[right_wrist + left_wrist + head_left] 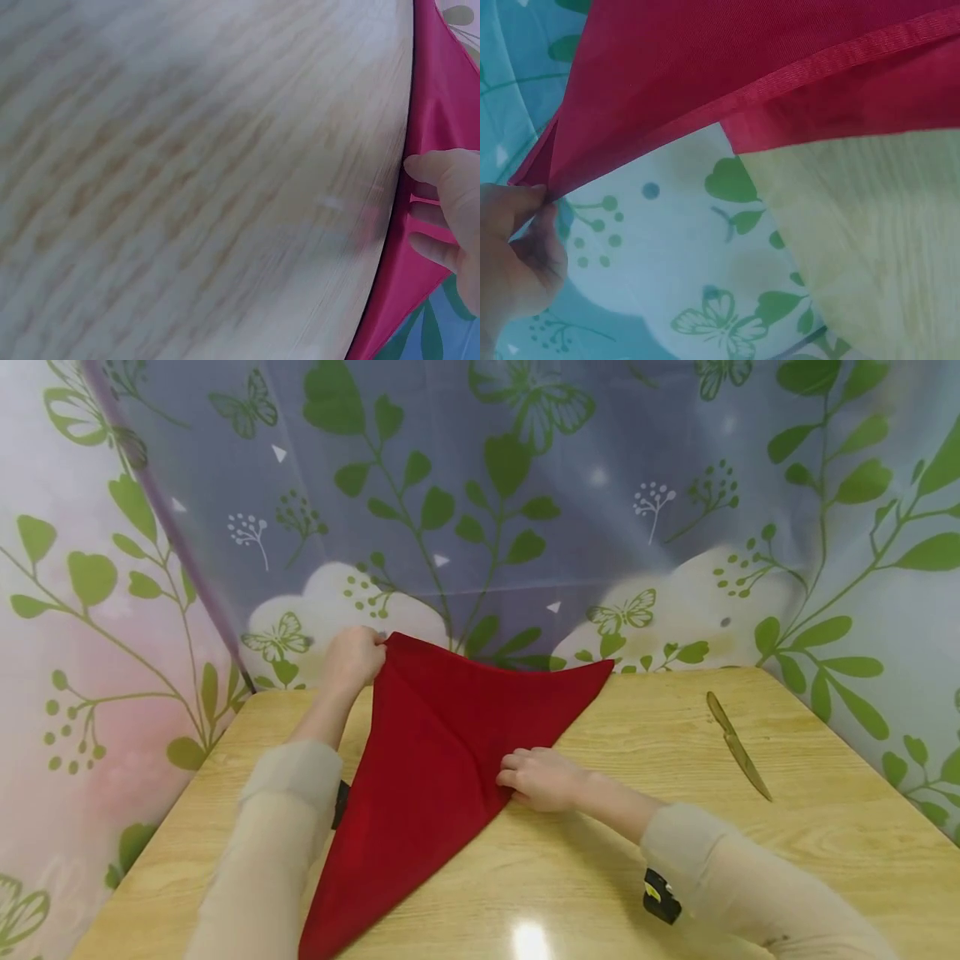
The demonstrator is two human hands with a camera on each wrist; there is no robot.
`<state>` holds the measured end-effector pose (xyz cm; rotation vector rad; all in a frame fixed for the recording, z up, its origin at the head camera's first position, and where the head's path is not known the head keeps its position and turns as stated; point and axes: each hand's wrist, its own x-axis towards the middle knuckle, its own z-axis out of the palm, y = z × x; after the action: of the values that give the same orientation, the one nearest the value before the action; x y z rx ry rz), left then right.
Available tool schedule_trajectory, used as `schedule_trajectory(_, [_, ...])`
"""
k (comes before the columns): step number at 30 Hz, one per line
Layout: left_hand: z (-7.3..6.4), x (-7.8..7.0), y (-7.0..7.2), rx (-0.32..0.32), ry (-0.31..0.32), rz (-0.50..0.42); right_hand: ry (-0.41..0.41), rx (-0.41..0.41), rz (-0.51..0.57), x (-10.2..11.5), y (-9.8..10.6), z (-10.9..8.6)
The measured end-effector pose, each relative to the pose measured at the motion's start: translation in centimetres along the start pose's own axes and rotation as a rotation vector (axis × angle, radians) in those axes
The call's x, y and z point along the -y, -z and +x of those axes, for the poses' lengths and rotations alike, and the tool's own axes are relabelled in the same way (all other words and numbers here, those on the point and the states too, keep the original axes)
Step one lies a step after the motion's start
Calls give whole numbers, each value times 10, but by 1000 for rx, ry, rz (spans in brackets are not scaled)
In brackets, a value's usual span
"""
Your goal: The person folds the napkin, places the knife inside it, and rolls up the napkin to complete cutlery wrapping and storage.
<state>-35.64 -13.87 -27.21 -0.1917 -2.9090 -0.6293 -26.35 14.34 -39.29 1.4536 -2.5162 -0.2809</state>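
A red cloth [427, 760], folded into a rough triangle, spreads over the wooden table [637, 752] with its far part raised. My left hand [356, 656] pinches its upper left corner above the table's far edge. In the left wrist view, thumb and fingers of the left hand [525, 247] meet on that corner, and a hemmed edge runs away from it. Bent fingers of my right hand [542, 778] hold the cloth at its slanting right side, low over the table. The right wrist view shows this hand [454, 202] at the cloth's edge; its grip underneath is hidden.
A knife [738, 747] lies on the right side of the table, its tip toward me. Patterned curtains [480, 527] with leaves and butterflies hang behind and beside the table. A small black device [662, 897] sits under the right forearm.
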Motion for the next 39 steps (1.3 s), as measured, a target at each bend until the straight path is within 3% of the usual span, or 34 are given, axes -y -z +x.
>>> schedule_trajectory(7, [14, 0, -9, -31, -42, 82, -3, 21, -13, 5, 1, 6])
schedule_trajectory(17, [26, 13, -18, -116, 45, 114, -33, -48, 16, 13, 1, 16])
schedule_trajectory(26, [26, 26, -29, -150, 134, 113, -1, 13, 94, 23, 4, 19])
schedule_trajectory(31, [23, 33, -40, -158, 146, 150, 21, 55, 113, 27, 4, 20])
schedule_trajectory(39, [25, 31, -50, -205, 280, 28, 23, 80, 122, 27, 5, 20])
